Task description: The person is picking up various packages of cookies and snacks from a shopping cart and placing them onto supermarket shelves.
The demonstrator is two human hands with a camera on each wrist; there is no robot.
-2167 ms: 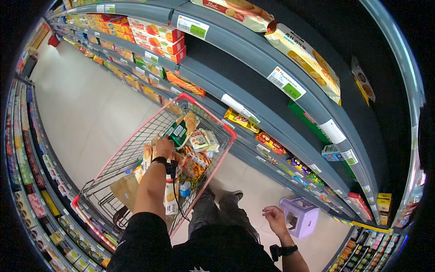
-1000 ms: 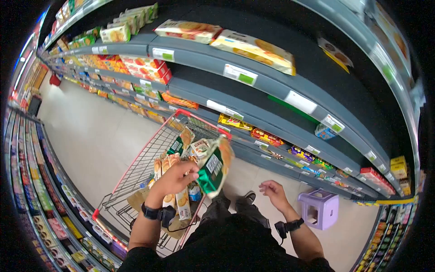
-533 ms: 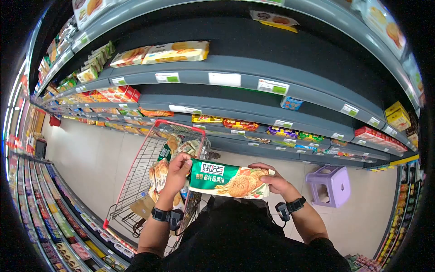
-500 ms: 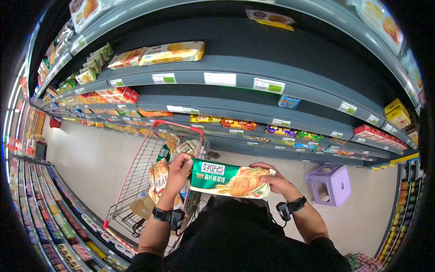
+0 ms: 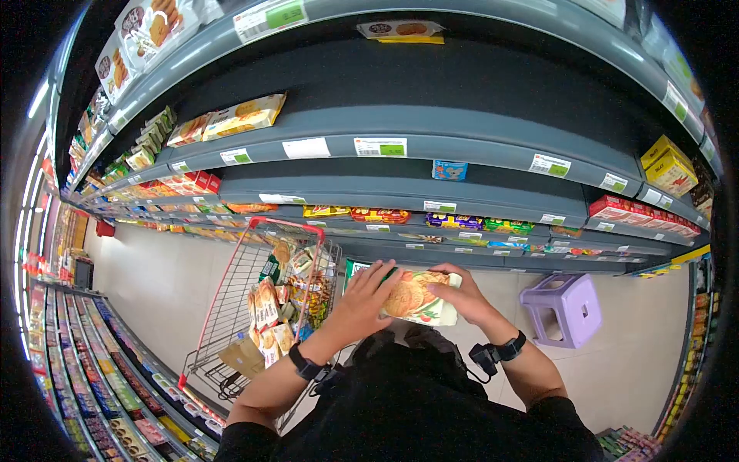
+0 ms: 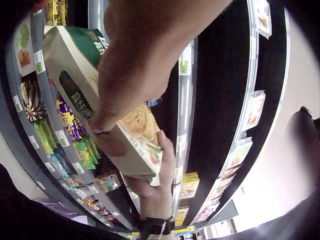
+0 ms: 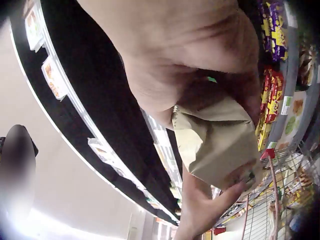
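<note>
Holding a green biscuit pack (image 5: 412, 294) level at chest height before the shelves (image 5: 431, 181), both hands grip it: left hand (image 5: 368, 296) with fingers spread over its near face, right hand (image 5: 458, 295) curled around its right end. Red shopping cart (image 5: 254, 296) stands just left.

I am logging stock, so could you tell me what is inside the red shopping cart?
The red shopping cart holds many biscuit packets and a brown bag. Whatever lies beneath the packets is covered.
</note>
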